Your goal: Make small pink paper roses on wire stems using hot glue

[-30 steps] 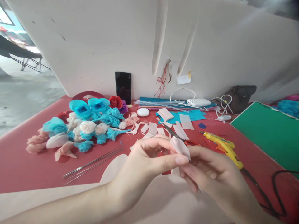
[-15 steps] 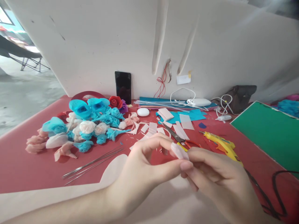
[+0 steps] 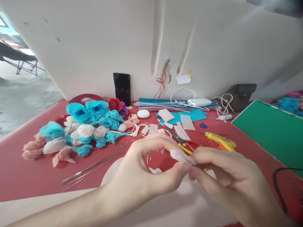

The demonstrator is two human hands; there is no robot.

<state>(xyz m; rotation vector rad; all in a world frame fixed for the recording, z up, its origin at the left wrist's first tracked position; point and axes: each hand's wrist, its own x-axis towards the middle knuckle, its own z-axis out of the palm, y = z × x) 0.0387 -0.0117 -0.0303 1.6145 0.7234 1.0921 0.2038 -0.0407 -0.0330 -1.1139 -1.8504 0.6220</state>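
A small pale pink piece of crepe paper (image 3: 181, 156), curved like a petal, is pinched between my two hands. My left hand (image 3: 151, 167) holds its left end between thumb and forefinger, with an open ring of space behind them. Its right end is in the fingertips of my right hand (image 3: 227, 179). Below the hands lies a large pale paper sheet (image 3: 175, 205). Just beyond them, scissors (image 3: 176, 135) with red and yellow handles lie among cut pale paper strips (image 3: 181, 130).
Blue, white and pink paper flowers (image 3: 86, 130) are heaped at the left, with thin metal wires (image 3: 92, 167) in front. A phone (image 3: 122, 89) leans on the wall. At the right are a yellow glue gun (image 3: 220, 141), its black cable and a green board (image 3: 272, 135).
The paper piece has turned to lie flatter between my fingertips, and my right fingers have shifted on it. The whole view has moved slightly.
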